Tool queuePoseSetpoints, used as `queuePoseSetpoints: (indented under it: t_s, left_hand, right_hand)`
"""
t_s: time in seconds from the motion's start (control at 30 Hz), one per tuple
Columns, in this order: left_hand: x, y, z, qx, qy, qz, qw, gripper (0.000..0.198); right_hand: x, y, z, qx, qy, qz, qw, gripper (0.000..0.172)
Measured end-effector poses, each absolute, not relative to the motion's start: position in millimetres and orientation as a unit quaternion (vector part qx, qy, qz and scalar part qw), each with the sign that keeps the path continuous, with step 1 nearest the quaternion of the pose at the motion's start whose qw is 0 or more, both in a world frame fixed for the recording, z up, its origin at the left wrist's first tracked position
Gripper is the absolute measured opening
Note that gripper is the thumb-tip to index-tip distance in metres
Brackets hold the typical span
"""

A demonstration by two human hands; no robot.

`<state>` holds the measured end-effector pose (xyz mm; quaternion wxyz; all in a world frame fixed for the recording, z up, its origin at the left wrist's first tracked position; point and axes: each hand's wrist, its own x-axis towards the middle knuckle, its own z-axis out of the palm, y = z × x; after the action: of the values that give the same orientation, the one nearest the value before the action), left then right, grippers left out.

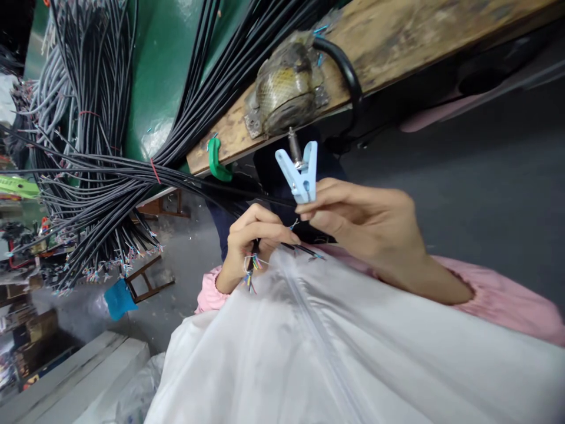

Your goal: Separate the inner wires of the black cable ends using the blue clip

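Wooden bench (410,35), far: supports a housing (286,88); a blue clip (303,184) sits at its near shaft (293,144). Left hand (252,231) grasps black cables (255,247); right hand (371,219) pinches at the clip (exact hold cannot be told). Green item (18,187), left: lettering illegible.

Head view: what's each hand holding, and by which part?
Left hand: black cables, near their coloured wire ends. Right hand: at the lower end of the blue clip; hold unclear.
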<state>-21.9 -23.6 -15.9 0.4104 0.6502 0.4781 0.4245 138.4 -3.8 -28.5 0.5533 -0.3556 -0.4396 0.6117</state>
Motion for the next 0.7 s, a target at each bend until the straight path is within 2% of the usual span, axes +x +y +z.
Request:
queuePoseSetpoints:
  t_s: [0.1, 0.27, 0.4, 0.5, 0.6, 0.7]
  left_hand:
    - [-22, -22, -15, 0.655, 0.471, 0.417, 0.419, 0.04]
    - [-25, -18, -11, 0.612, 0.487, 0.399, 0.479, 0.03]
    - [-27, -14, -3, 0.615, 0.465, 0.352, 0.531, 0.033]
    - [-24, -15, 1, 0.601, 0.47, 0.38, 0.523, 0.034]
    - [-18, -17, 2, 0.575, 0.467, 0.438, 0.509, 0.031]
    - [-11, -18, -1, 0.548, 0.463, 0.49, 0.495, 0.028]
  right_hand:
    - [136, -4, -25, -0.335, -0.515, 0.539, 0.576, 0.013]
    - [134, -2, -22, -0.368, -0.568, 0.419, 0.605, 0.029]
    - [145, 2, -24, -0.334, -0.567, 0.537, 0.528, 0.039]
    - [153, 7, -26, -0.368, -0.52, 0.605, 0.477, 0.045]
    - [150, 17, -28, -0.416, -0.464, 0.61, 0.489, 0.052]
    - [135, 29, -26, -0.36, -0.396, 0.679, 0.503, 0.059]
